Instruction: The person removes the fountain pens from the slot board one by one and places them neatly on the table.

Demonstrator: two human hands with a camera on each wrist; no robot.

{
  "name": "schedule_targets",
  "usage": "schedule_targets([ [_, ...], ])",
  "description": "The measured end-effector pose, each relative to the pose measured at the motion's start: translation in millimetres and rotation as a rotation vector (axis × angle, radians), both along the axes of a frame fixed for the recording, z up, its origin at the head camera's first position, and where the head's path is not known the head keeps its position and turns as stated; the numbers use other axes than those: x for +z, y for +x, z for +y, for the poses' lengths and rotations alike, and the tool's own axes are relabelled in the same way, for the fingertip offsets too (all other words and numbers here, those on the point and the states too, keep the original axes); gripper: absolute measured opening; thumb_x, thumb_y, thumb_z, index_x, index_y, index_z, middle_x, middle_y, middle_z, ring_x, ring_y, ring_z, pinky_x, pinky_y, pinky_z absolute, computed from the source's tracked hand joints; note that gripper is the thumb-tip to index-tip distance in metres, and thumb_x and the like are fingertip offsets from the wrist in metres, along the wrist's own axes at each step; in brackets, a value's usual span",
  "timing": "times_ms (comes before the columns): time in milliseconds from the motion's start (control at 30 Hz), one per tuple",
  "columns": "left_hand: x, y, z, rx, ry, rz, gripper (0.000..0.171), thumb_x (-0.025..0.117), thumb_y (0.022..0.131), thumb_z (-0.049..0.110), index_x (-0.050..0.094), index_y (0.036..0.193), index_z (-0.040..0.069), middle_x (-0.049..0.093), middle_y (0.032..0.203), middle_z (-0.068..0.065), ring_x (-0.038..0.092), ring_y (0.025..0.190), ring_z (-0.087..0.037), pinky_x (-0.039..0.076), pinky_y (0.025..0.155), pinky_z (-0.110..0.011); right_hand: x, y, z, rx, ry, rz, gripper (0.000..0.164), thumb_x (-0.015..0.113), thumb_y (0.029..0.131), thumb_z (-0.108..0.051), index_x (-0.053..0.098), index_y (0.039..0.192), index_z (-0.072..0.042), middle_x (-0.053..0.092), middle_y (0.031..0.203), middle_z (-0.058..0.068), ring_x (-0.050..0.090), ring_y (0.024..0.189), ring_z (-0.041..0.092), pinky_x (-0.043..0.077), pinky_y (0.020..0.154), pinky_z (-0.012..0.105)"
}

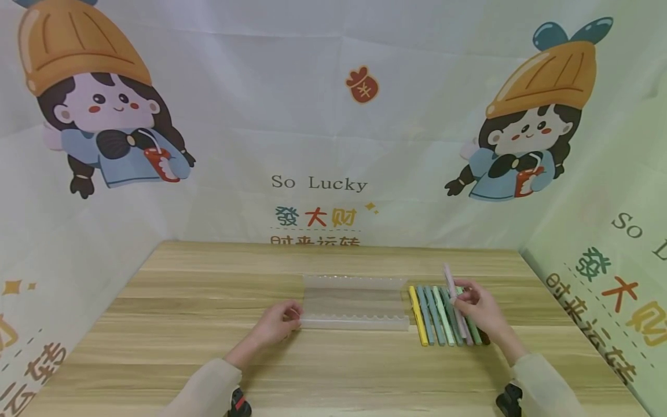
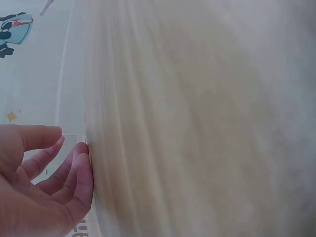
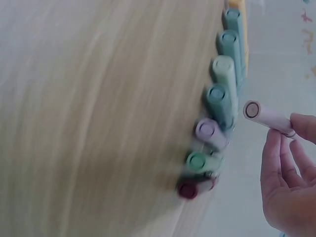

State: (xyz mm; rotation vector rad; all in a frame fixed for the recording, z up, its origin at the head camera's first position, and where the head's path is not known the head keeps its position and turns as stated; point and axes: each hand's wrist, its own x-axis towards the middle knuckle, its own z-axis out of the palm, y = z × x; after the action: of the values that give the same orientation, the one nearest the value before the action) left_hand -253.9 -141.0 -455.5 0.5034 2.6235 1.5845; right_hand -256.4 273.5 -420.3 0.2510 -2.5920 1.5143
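My right hand [image 1: 482, 310] pinches a pale purple marker [image 3: 269, 117] between thumb and fingers, tilted above a row of markers. That row runs from a yellow marker [image 1: 418, 315] at the left, through blue, teal and pale green ones, to a dark red-brown marker [image 3: 188, 189] at the right. A second purple marker [image 3: 211, 133] lies in the row. Left of the markers is a clear plastic case [image 1: 354, 323], opened flat, with a scalloped front strip. At its left end my left hand [image 1: 278, 322] grips the front corner with curled fingers; the contact is partly hidden.
A wood-grain table [image 1: 172, 324] carries everything. Behind it and at the sides hangs a pale printed cloth [image 1: 234, 145] with cartoon figures and lettering. Dark devices, such as the right wrist device [image 1: 509, 399], sit under both sleeves.
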Motion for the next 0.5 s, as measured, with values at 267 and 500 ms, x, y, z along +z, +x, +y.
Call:
schedule_targets([
  [267,1.2,1.3,-0.1,0.004,-0.003,-0.005,0.012,0.056,0.078,-0.008,0.052,0.089,-0.005,0.052,0.076,-0.007,0.049,0.057,-0.017,0.039,0.041,-0.020,1.0,3.5,18.4,-0.065,0.064,-0.070,0.038,0.054,0.083,0.000,0.042,0.118,0.011,0.056,0.086,0.016,0.055,0.072,0.020,0.050,0.058,0.030],
  [500,1.6,1.5,-0.2,0.001,-0.013,0.004,0.012,0.056,0.078,-0.008,0.053,0.089,-0.005,0.053,0.076,-0.007,0.049,0.057,-0.017,0.039,0.041,-0.021,0.2,5.0,33.8,-0.075,0.061,-0.108,0.039,0.053,0.084,0.000,0.039,0.118,0.015,0.056,0.084,0.017,0.057,0.068,0.019,0.050,0.057,0.029],
])
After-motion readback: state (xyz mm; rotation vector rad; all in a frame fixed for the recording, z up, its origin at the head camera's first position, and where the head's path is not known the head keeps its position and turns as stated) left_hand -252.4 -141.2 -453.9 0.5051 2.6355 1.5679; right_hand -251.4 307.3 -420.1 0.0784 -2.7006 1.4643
